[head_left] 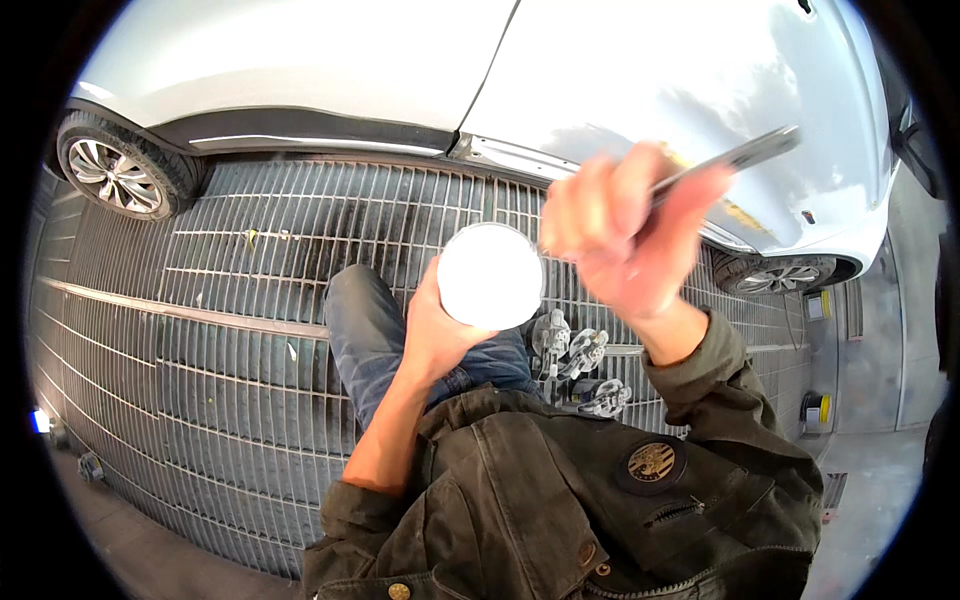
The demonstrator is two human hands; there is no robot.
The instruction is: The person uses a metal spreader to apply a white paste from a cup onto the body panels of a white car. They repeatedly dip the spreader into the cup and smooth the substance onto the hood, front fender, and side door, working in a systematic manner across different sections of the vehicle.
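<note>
Over my lap, my left hand point(437, 328) is closed round the side of a round white tub point(490, 276). Its top shows as a plain white disc; whether that is a lid or its contents, I cannot tell. Up and to the right, my right hand point(630, 235) grips a flat grey metal scraper point(752, 155), blurred by motion. The blade points to the upper right, in front of the white car's panel point(640, 70). Yellowish patches point(742, 216) mark the panel's lower part, just beyond my right hand. I cannot tell whether the blade touches the car.
A metal floor grating point(260, 390) spreads beneath me. The car's wheels stand at the left point(125, 168) and right point(775, 272). Several grey-white tools or fittings point(580, 350) lie beside my legs. Cans with yellow labels point(817, 408) stand at the far right.
</note>
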